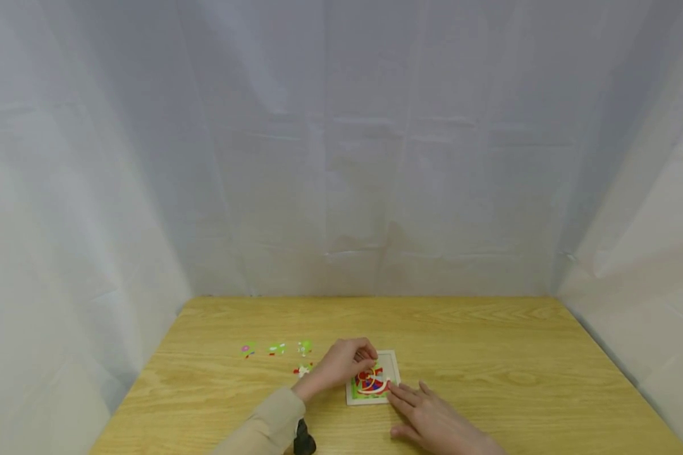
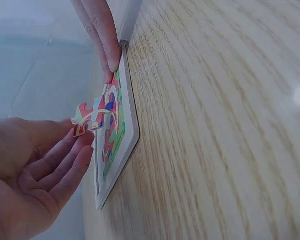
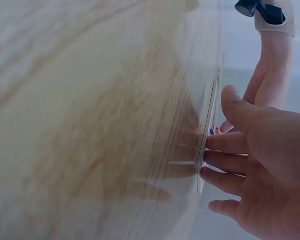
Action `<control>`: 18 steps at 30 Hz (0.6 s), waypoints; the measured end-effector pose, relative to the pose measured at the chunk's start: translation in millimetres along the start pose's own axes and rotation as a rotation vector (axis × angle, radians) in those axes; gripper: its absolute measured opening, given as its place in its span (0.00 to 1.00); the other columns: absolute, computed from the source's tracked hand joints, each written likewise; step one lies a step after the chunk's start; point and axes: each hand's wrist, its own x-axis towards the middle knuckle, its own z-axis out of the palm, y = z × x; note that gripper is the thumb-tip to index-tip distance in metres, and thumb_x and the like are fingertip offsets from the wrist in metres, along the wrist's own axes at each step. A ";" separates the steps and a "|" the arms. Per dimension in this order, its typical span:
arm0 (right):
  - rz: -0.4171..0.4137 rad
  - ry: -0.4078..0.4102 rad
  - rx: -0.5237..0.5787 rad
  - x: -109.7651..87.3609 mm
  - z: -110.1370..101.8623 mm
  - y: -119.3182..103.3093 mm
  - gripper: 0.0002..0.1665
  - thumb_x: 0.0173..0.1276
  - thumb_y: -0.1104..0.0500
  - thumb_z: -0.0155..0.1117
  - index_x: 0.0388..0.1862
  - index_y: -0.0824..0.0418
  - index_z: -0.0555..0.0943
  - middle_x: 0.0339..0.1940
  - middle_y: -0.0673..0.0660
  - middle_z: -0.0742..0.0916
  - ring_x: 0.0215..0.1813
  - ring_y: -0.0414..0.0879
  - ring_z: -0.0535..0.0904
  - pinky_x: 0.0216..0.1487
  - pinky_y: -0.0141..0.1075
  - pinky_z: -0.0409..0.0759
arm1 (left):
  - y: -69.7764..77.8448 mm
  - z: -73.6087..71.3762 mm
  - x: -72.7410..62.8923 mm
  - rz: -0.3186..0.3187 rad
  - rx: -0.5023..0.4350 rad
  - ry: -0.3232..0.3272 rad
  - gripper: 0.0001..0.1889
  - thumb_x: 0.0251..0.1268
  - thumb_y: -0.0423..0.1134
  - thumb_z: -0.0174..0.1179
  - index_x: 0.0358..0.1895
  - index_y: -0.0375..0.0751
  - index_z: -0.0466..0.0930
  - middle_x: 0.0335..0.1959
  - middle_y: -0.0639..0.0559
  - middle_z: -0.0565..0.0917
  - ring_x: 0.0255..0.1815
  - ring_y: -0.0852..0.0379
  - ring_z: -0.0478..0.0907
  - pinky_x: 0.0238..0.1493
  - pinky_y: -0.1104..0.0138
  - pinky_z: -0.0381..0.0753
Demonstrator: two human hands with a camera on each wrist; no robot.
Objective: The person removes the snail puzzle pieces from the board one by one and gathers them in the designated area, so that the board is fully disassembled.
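Over a jigsaw tray (image 2: 132, 115), the left hand (image 1: 341, 365) pinches a jigsaw piece (image 2: 96, 113), probably light, stiff and best held by its edges, while the right hand (image 1: 429, 417), fingers straight, touches the tray.

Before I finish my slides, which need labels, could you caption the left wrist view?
The left hand pinches a puzzle piece over the puzzle board, which the right hand touches.

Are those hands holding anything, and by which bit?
The left hand pinches a small red and pale-green jigsaw piece by its edge. The right hand grips nothing, only touching the flat, pale-framed puzzle.
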 end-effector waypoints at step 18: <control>0.006 -0.016 0.000 3.1 -0.2 0.8 0.39 0.78 0.37 0.50 0.72 0.66 0.73 0.72 0.61 0.76 0.72 0.57 0.73 0.67 0.61 0.71 | -9.2 -9.0 -2.5 -0.073 -0.297 0.038 0.05 0.69 0.31 0.65 0.43 0.35 0.85 0.37 0.45 0.88 0.38 0.52 0.86 0.39 0.63 0.87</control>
